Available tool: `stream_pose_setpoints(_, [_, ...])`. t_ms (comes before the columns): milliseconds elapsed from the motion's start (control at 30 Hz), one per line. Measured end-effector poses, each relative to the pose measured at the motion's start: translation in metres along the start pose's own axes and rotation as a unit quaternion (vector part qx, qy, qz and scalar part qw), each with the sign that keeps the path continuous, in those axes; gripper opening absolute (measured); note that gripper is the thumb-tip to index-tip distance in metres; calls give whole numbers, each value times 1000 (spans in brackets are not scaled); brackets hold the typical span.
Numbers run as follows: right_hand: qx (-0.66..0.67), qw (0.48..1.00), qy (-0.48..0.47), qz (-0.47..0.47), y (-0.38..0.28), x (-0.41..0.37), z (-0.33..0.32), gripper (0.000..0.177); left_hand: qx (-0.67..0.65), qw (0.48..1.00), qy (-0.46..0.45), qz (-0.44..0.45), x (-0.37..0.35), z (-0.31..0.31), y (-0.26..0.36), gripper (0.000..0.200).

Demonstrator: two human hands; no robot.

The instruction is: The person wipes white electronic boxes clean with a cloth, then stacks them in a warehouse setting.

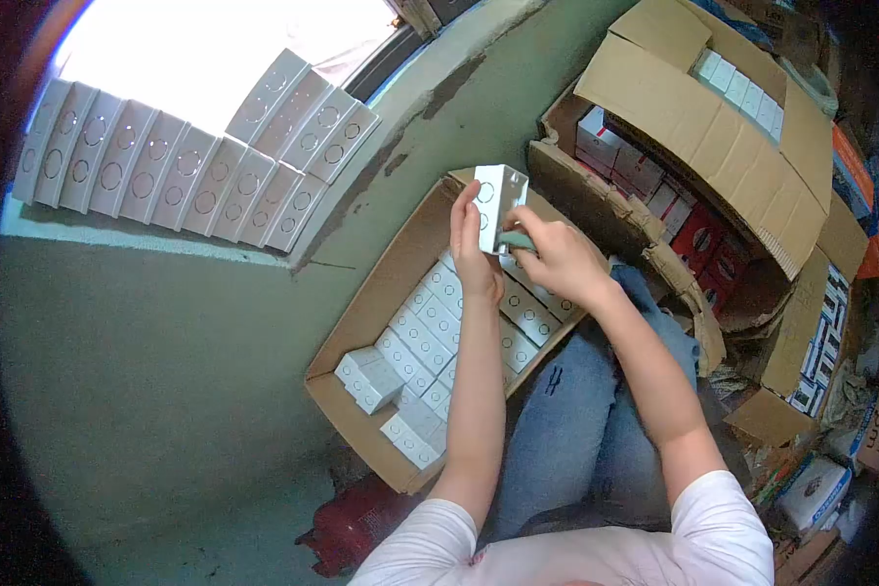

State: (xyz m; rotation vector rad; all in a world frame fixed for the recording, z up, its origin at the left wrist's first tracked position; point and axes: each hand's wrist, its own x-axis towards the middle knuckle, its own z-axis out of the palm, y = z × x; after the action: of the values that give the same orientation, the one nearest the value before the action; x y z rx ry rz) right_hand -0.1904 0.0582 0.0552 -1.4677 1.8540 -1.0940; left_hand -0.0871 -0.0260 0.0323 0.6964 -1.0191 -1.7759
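My left hand [472,249] holds a white plastic box [491,207] upright by its left side, above the far part of an open carton. My right hand [552,254] is at the right side of that box, its fingers closed on a small green tool [515,239] that touches the box's lower right edge. Below both hands, the carton [334,396] contains rows of similar white boxes [420,337] with round marks. Part of the row under my hands is hidden.
White boxes [156,161] line the window ledge at the upper left, some stacked. Right of my legs stand an open carton [693,107] with white and red packs and another carton [781,361]. A red object [356,523] lies at the bottom.
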Motion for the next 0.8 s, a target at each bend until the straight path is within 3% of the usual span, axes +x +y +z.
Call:
stream_pose_setpoints(33, [28, 999, -17, 28, -1, 1, -3, 28, -15, 1000, -1, -4, 0, 0, -1, 32])
stream_pose_setpoints(133, [95, 994, 39, -26, 18, 7, 5, 30, 60, 998, -29, -6, -1, 1, -3, 38])
stream_pose_setpoints(233, [158, 987, 4, 7, 21, 6, -8, 32, 59, 997, -48, -14, -1, 5, 1, 39])
stream_pose_setpoints(267, [189, 981, -8, 50, 28, 8, -3, 25, 57, 997, -55, -14, 0, 5, 2, 39])
stream_pose_setpoints(367, [259, 965, 29, 23, 26, 8, 5, 25, 51, 997, -54, -25, 3, 1, 2, 41])
stream_pose_setpoints(467, [223, 968, 114, -9, 14, 6, 10, 23, 87, 994, -67, -4, 3, 0, -2, 42])
stream_pose_setpoints(667, [241, 967, 61, -60, 8, 5, 6, 35, 125, 990, -39, 57, 6, -2, -6, 43])
stream_pose_setpoints(800, [197, 980, -5, -21, 5, 5, -7, 41, 106, 994, -15, 22, 3, -1, -8, 44])
